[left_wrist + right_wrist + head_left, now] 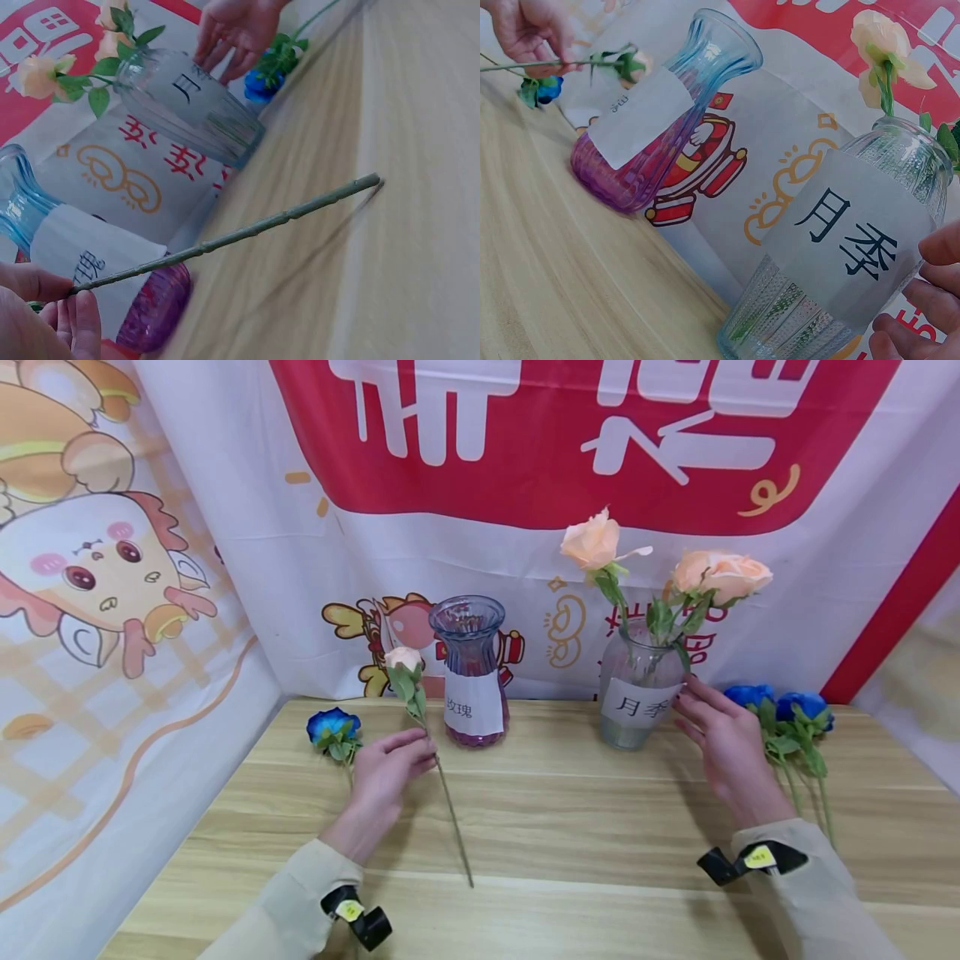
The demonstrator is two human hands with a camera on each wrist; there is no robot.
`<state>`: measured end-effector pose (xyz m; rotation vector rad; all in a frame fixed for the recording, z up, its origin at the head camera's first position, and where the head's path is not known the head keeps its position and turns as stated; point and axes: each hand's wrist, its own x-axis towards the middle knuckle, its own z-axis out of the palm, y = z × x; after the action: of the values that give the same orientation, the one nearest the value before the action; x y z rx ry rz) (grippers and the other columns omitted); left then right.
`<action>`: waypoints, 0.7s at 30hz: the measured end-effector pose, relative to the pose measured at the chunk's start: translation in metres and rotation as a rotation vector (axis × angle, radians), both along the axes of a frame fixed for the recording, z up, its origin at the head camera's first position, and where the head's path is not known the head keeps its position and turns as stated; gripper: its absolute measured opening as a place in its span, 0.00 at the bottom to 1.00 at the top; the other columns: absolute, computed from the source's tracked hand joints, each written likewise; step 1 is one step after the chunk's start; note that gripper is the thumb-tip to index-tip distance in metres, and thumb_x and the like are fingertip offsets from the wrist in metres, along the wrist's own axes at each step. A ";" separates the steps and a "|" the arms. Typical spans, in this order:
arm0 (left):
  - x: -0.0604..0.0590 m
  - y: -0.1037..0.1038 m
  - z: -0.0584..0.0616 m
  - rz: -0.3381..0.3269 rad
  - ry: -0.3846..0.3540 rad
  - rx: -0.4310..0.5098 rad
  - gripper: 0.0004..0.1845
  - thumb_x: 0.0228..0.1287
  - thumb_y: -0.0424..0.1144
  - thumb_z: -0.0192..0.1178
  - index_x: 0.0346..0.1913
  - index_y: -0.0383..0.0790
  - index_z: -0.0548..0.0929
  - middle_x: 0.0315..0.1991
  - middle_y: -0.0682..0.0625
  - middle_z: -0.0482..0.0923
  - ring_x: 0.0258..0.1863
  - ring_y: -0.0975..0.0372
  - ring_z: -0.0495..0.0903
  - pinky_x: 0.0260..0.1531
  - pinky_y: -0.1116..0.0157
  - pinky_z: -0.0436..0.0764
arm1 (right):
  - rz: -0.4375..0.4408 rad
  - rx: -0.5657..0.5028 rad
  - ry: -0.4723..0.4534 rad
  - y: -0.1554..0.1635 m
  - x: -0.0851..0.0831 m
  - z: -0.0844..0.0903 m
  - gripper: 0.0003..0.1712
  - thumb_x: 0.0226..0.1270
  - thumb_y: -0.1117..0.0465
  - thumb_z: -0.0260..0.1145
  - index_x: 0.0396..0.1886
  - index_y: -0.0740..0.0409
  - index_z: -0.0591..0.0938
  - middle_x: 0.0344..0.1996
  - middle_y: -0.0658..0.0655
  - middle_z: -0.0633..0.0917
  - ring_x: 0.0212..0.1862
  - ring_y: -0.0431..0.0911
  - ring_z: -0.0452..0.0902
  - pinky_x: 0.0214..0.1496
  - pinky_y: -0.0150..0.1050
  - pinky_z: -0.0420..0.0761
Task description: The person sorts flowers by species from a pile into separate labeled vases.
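Observation:
My left hand (386,777) pinches the stem of a pale pink rose (405,662) between thumb and fingers. Its bloom is up and the bare stem slants down over the table. Just right of the bloom stands a blue-to-purple glass vase (471,635) with a white paper label. Farther right is a clear glass vase (628,735), also labelled, holding peach roses (722,575) with green leaves. At that vase's right side is my right hand (723,747), its fingertips against the glass and its fingers loosely extended, as the right wrist view also shows.
A blue rose (333,727) lies on the wooden table (555,843) left of my left hand. More blue roses (806,710) lie beyond my right hand, their stems toward the front. Behind the table hangs a printed white and red cloth (525,552).

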<state>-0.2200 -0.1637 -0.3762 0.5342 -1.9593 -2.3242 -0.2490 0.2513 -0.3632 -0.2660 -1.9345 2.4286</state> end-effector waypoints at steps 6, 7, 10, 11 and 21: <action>-0.009 0.016 0.010 0.018 0.064 0.102 0.20 0.66 0.23 0.67 0.61 0.27 0.82 0.54 0.37 0.85 0.39 0.61 0.90 0.51 0.63 0.91 | 0.012 -0.001 0.009 0.001 0.000 -0.001 0.40 0.80 0.53 0.65 0.85 0.48 0.61 0.76 0.47 0.72 0.66 0.33 0.76 0.87 0.51 0.57; -0.010 0.019 0.012 0.022 0.072 0.121 0.20 0.67 0.23 0.67 0.61 0.27 0.82 0.55 0.37 0.85 0.40 0.60 0.91 0.52 0.62 0.91 | 0.014 0.000 0.010 0.001 0.000 -0.001 0.40 0.80 0.53 0.65 0.85 0.48 0.61 0.76 0.47 0.72 0.66 0.33 0.76 0.87 0.51 0.57; -0.013 0.030 0.019 0.042 0.095 0.190 0.21 0.67 0.23 0.67 0.63 0.27 0.81 0.54 0.39 0.84 0.41 0.58 0.91 0.52 0.61 0.91 | 0.019 0.008 0.011 0.001 0.000 0.000 0.39 0.81 0.52 0.64 0.85 0.47 0.61 0.80 0.47 0.69 0.66 0.34 0.76 0.87 0.50 0.57; -0.013 0.033 0.021 0.049 0.106 0.211 0.22 0.67 0.23 0.67 0.63 0.27 0.80 0.52 0.40 0.85 0.42 0.57 0.91 0.52 0.61 0.91 | 0.020 0.012 0.011 0.001 0.000 0.000 0.39 0.81 0.52 0.64 0.85 0.47 0.61 0.81 0.47 0.68 0.66 0.33 0.75 0.87 0.50 0.57; -0.022 0.069 0.042 0.173 0.269 0.390 0.12 0.65 0.19 0.65 0.50 0.26 0.80 0.39 0.45 0.81 0.39 0.57 0.89 0.45 0.61 0.92 | 0.017 -0.009 0.009 0.002 0.000 0.000 0.40 0.80 0.53 0.66 0.85 0.48 0.61 0.79 0.46 0.70 0.60 0.31 0.79 0.87 0.50 0.58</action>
<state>-0.2422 -0.0944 -0.3337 0.3660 -1.3004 -2.5167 -0.2490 0.2536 -0.3632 -0.2390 -1.9306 2.4447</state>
